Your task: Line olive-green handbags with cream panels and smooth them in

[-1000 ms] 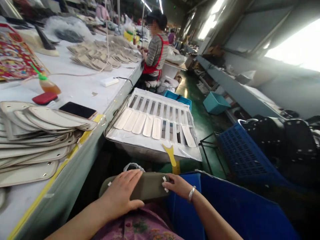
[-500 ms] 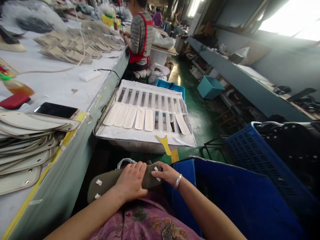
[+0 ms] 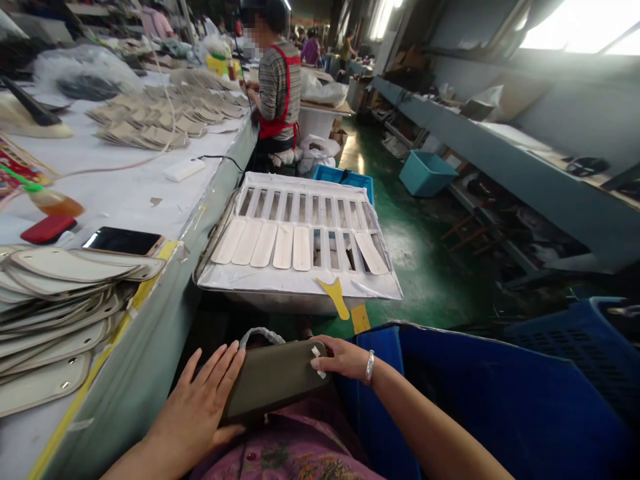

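An olive-grey oblong panel point(image 3: 275, 375) with a rounded end lies across my lap. My right hand point(image 3: 340, 357) grips its right end, thumb on top beside small white tabs point(image 3: 316, 351). My left hand point(image 3: 205, 387) rests flat over the panel's left part, fingers stretched out and slightly apart, thumb towards me. The panel's left end is hidden beneath this hand. Beyond the panel stands a white slotted rack point(image 3: 300, 283) with several pale strips point(image 3: 283, 247) laid on it. A yellow forked piece point(image 3: 336, 297) sticks out at its front edge.
Left is a table point(image 3: 150, 180) with stacked pale straps point(image 3: 45, 383), a phone point(image 3: 123, 241) and a red case point(image 3: 47, 229). A blue bin point(image 3: 475, 400) stands close on my right, a blue crate point(image 3: 565, 333) beyond it. A co-worker point(image 3: 280, 87) sits ahead at the table.
My left hand has slid left along the panel and flattened, baring its middle and covering its left tabs. My right hand keeps its hold on the right end. The view has shifted slightly.
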Demonstrator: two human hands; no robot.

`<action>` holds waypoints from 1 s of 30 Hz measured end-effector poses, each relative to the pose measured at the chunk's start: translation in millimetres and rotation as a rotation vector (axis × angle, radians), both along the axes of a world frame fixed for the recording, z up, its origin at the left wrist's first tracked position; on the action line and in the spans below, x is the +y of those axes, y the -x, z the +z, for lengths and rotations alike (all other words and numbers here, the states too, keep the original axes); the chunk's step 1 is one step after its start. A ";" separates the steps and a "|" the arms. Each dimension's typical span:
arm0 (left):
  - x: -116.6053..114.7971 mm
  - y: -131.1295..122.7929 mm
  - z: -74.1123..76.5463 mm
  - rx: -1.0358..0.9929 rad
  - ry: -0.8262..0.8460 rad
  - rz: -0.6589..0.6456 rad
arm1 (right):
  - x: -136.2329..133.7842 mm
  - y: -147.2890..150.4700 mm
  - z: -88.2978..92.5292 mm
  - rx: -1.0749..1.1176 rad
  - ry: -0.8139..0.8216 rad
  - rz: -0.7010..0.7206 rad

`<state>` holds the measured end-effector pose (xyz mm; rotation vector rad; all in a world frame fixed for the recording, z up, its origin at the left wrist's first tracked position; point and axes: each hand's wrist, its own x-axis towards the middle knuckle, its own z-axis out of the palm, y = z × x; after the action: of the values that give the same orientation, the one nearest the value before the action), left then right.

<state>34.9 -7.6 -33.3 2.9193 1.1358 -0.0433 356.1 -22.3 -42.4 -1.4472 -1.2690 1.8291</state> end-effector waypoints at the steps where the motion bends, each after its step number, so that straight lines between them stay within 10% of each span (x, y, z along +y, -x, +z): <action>1: 0.4 -3.4 1.5 0.007 0.011 0.003 | 0.9 -1.6 1.4 -0.034 -0.046 0.016; 9: 8.7 -98.7 6.7 -0.148 0.192 -0.142 | -16.5 2.4 -8.9 -0.300 -0.218 -0.359; 13: 10.2 -138.8 1.0 -0.253 0.277 -0.112 | -33.8 7.1 -0.2 -0.652 -0.253 -0.260; 30: 5.8 -146.5 0.0 -0.234 0.298 -0.121 | -50.3 15.6 -8.5 -0.568 -0.213 -0.304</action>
<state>181.4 -1.8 -33.3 2.6406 0.8377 0.1150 340.4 -72.6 -50.9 -1.9822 -1.3467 1.0837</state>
